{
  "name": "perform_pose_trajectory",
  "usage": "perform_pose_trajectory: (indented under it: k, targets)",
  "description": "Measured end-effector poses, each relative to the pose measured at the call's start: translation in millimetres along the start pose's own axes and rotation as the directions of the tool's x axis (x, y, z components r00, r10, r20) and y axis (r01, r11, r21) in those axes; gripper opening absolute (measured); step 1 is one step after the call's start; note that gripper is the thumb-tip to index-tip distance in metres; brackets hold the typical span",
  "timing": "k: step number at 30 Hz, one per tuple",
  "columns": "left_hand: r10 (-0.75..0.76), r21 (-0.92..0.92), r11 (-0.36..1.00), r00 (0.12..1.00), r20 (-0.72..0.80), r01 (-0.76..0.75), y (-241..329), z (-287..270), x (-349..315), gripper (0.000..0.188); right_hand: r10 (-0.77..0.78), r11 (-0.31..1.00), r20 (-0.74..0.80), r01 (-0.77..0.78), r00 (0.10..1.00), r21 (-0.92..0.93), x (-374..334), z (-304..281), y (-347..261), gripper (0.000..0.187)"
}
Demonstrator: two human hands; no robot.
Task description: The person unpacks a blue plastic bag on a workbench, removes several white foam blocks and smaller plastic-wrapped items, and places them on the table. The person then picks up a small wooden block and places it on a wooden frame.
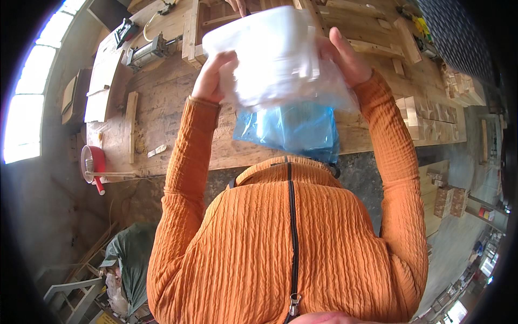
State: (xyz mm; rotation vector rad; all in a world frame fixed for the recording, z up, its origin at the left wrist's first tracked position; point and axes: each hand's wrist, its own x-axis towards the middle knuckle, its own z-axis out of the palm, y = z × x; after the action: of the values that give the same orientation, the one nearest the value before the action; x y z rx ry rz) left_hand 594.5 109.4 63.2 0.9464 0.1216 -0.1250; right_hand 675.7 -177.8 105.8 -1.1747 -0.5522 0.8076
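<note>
A stack of clear, whitish plastic bags (270,59) is held up above the workbench between my two hands, its surface smeared by motion and glare. My left hand (213,76) is closed on the stack's left edge. On the opposite edge, my right hand (348,59) grips the stack with its thumb pointing up; the other fingers are partly hidden behind the plastic. Below the stack, a shiny blue plastic bag (294,127) lies at the bench's near edge, its upper part covered from view.
Across the wooden workbench (162,113), another person's hand (236,5) reaches in near a wooden frame (191,32). A metal cylinder (147,53) and a wood strip (131,127) lie left. A red pot (96,160) sits at the left corner, wood blocks (431,121) at right.
</note>
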Motion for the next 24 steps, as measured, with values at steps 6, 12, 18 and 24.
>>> perform_pose_trajectory:
  k: [6, 12, 18, 24]
  targets:
    - [-0.051, 0.23, 0.973, 0.978, 0.201, 0.003, -17.3, 42.5, -22.4, 0.048, 0.214, 0.977, -0.254, -0.212, 0.943, 0.036, -29.2, 17.6, 46.1, 0.057]
    - [-0.346, 0.206, 0.925, 0.932, 0.11, 0.319, -103.1, 24.0, -105.7, 0.069, 0.445, 0.888, -0.15, -0.412, 0.883, 0.205, -113.1, 28.7, 148.0, 0.088]
    - [-0.272, 0.088, 0.961, 0.947, 0.169, 0.261, -111.2, 16.3, -101.4, 0.059, 0.375, 0.897, -0.157, -0.316, 0.914, 0.309, -99.2, 37.3, 140.5, 0.078]
    - [-0.287, 0.225, 0.943, 0.942, 0.173, 0.246, -83.3, 25.6, -74.9, 0.079, 0.424, 0.786, -0.16, -0.274, 0.892, 0.555, -84.1, 28.6, 134.3, 0.039]
